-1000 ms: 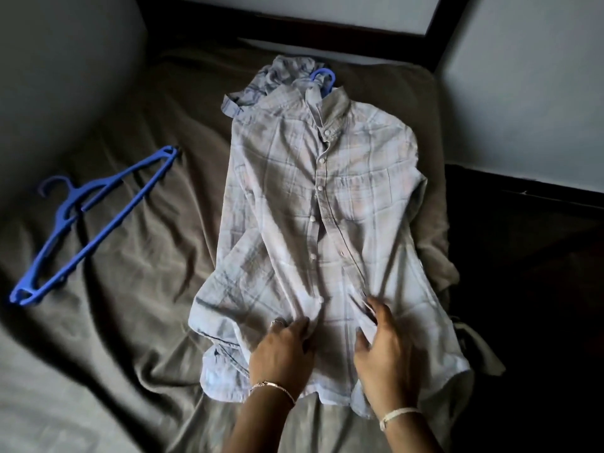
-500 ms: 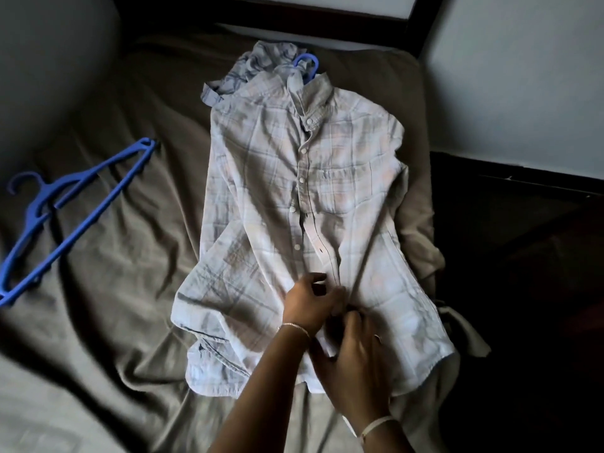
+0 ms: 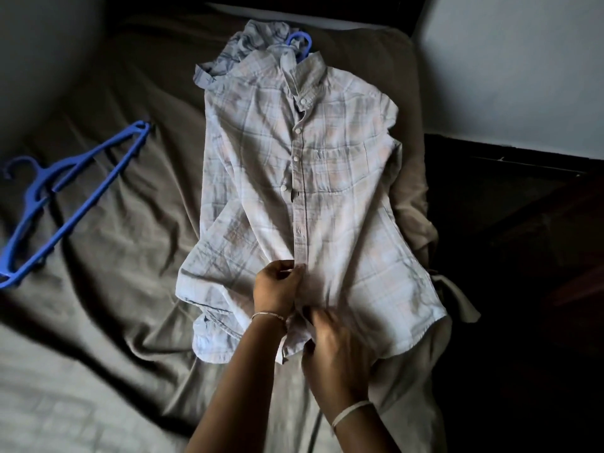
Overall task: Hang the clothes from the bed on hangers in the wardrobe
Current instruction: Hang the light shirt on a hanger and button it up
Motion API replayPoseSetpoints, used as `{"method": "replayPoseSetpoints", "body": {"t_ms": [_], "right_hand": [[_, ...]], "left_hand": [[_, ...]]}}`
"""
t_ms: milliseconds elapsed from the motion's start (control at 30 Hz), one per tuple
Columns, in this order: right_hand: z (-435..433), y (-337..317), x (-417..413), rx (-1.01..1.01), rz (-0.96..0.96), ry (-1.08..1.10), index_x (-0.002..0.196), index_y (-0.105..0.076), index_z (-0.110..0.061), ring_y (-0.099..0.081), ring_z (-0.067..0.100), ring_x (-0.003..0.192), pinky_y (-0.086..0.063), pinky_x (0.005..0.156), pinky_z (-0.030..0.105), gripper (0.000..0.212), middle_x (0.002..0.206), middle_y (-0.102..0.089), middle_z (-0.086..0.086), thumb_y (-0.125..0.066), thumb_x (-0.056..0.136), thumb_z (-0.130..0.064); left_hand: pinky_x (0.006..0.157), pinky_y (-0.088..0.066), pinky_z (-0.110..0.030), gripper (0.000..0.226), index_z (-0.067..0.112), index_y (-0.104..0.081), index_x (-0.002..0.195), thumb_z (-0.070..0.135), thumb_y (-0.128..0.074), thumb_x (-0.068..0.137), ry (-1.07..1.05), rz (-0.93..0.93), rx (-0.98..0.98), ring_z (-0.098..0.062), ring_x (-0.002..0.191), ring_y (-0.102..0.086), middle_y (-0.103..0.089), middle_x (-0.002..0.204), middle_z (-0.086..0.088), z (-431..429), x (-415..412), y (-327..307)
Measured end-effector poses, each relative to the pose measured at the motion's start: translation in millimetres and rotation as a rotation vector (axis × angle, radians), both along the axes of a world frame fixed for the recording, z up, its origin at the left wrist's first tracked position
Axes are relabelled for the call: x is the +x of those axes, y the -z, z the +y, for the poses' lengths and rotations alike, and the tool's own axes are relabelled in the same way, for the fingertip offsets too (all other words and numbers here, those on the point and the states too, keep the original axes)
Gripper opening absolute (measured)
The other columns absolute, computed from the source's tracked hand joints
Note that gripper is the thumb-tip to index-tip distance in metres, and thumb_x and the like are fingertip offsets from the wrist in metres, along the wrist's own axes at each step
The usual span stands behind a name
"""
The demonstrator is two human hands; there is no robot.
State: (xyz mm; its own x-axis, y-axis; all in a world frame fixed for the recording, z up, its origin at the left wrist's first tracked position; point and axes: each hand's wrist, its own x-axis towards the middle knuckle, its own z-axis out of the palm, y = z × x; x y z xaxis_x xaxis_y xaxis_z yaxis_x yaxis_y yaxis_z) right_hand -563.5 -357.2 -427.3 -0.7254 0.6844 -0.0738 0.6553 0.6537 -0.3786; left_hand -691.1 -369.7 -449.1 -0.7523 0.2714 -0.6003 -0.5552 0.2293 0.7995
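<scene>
Shirt [image 3: 304, 204] and hangers are seen on a bed [image 3: 124, 263] in dim light: one pale plaid shirt, two blue plastic hangers, two hands. The shirt is laid front-up on the rumpled brown-grey sheet, its long axis running away from the camera, collar at the far end near the wall, hem nearest the person. One hanger is hidden inside it, only the curved hook [image 3: 302, 44] being shown above the collar. The second hanger [image 3: 65, 197] is laid flat well to the left, apart from the shirt, its hook pointed toward the left edge of the frame and its long bar slanted up to the right.

The shirt is woven, thin and creased, with small white buttons down the front strip and a chest pocket. A bunched sleeve is pushed up beside the collar.

The left hand [image 3: 276, 291] is set on the lower front strip, fingers curled together and pinched on the cloth by a button. The right hand [image 3: 336, 358], blurred, is placed just below it at the hem, fingers bent onto the fabric edge; whether it is truly gripped cannot be told. A thin bracelet is worn on each wrist.
</scene>
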Motion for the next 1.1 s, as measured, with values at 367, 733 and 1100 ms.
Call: {"method": "replayPoseSetpoints", "body": {"t_ms": [367, 733, 1100], "right_hand": [[-16.2, -18.3, 4.6, -0.142, -0.085, -0.131, 0.076, -0.055, -0.018, -0.065, 0.025, 0.08, -0.04, 0.061, 0.032, 0.031, 0.081, -0.067, 0.004, -0.043, 0.077, -0.046], [89.3, 5.6, -115.2, -0.088, 0.458, 0.02, 0.096, -0.065, -0.018, -0.062, 0.025, 0.087, -0.053, 0.077, 0.042, 0.025, 0.096, -0.062, 0.002, -0.062, 0.076, -0.004], [144.2, 59.1, -198.0, -0.212, 0.262, 0.133, 0.107, -0.057, -0.022, -0.06, 0.028, 0.099, -0.049, 0.083, 0.036, 0.038, 0.105, -0.065, 0.005, -0.068, 0.076, -0.042]], "left_hand": [[0.084, -0.048, -0.027, 0.021, 0.021, -0.068, 0.098, 0.028, -0.072, 0.078, 0.321, 0.334, -0.477, -0.021, 0.098, -0.064, -0.072, 0.098, 0.0, -22.6, 12.3, -5.0], [0.076, -0.048, -0.013, 0.026, 0.014, -0.073, 0.103, 0.002, -0.06, 0.084, 0.115, 0.711, -0.202, -0.009, 0.081, -0.064, -0.072, 0.098, 0.0, 44.6, -70.8, -13.8], [0.085, -0.048, -0.025, 0.024, 0.02, -0.074, 0.105, 0.033, -0.07, 0.086, 0.046, 0.42, -0.353, -0.019, 0.099, -0.066, -0.073, 0.101, -0.004, 85.1, -143.0, 28.9]]}}
